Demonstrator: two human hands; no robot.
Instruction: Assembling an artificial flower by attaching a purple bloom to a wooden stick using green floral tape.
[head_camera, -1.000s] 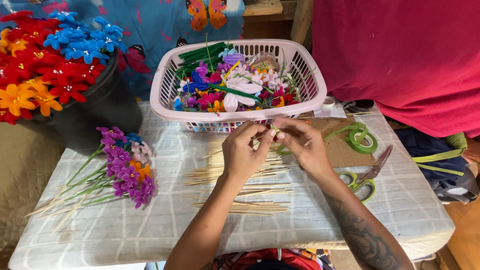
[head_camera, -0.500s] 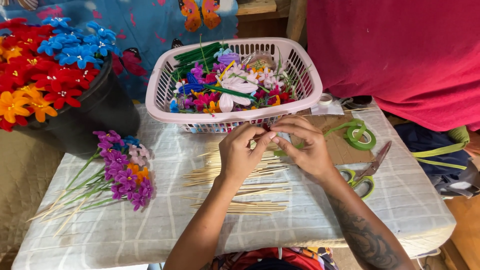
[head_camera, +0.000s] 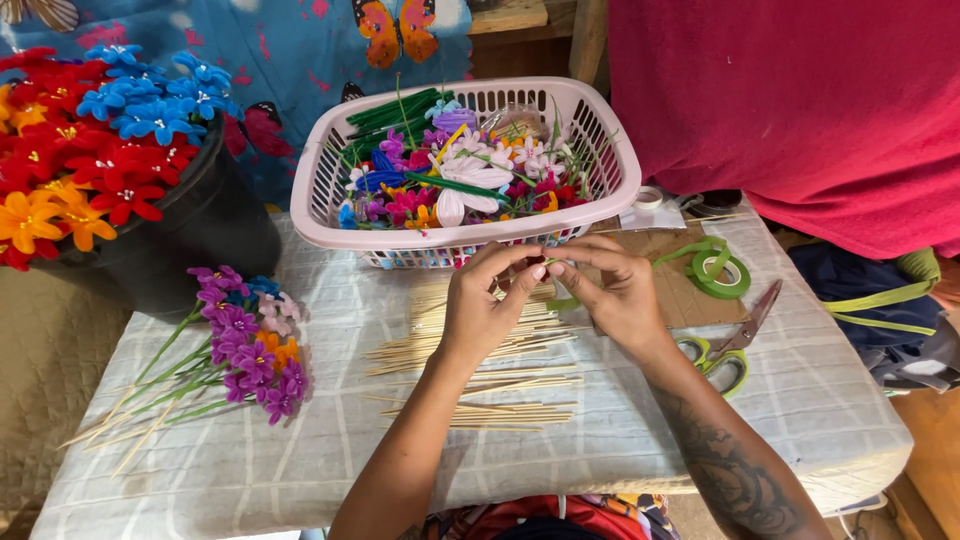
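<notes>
Both hands met fingertip to fingertip above the wooden sticks (head_camera: 480, 345).
Left hand (head_camera: 480, 310) and right hand (head_camera: 615, 295) pinched one small green piece (head_camera: 560, 303); it lay between them, just below the basket (head_camera: 330, 180) rim; its long axis could not be told.

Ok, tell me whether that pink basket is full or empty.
Full. The pink basket stands upright, heaped to the rim with mixed-colour craft flowers and green stems.

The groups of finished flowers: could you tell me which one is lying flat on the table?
The purple bunch, stems flat on the table left of the hands. The red, orange and blue ones stand in the black bucket.
</notes>
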